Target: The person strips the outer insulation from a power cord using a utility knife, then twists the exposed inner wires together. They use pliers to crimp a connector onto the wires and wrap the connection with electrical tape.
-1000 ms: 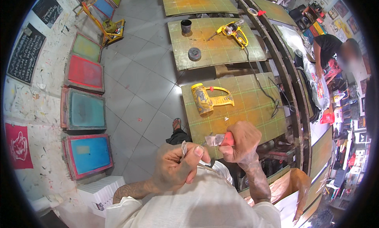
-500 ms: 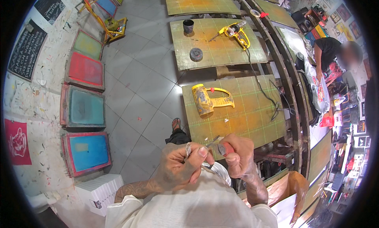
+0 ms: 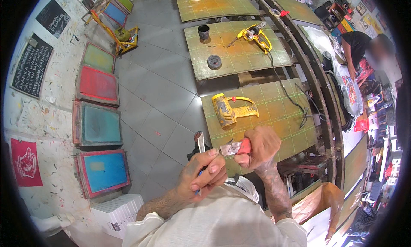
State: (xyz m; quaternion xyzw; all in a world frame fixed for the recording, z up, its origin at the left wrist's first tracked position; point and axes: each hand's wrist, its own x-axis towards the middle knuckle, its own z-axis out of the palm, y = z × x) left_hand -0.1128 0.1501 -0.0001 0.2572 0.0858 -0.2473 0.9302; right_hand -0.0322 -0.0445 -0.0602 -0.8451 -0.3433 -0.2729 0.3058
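Observation:
My left hand (image 3: 203,174) is closed around a slim tool, whose flat silvery end (image 3: 201,142) sticks up above the fingers and whose blue part (image 3: 197,187) shows below them. In a fist, my right hand (image 3: 263,148) grips a red-handled scraper (image 3: 244,146); its dull metal blade points left, close to the left fingertips. Whether blade and fingertips touch I cannot tell. Just beyond the hands, a scuffed yellow power-tool housing (image 3: 231,110) with a loop handle lies on the nearest greenish board (image 3: 274,123).
On the second board (image 3: 192,46) lie an opened yellow tool (image 3: 254,36) with a dark cord (image 3: 278,75), a black cup (image 3: 204,32) and a black round piece (image 3: 214,62). Framed screens (image 3: 102,125) lean along the left wall. A paper bag (image 3: 332,204) stands at right. Another person (image 3: 357,48) bends over a far-right table.
My hands have shifted slightly, the left one turning so its tool points up. The scraper's blade now shows clearly. The whole view has moved a little.

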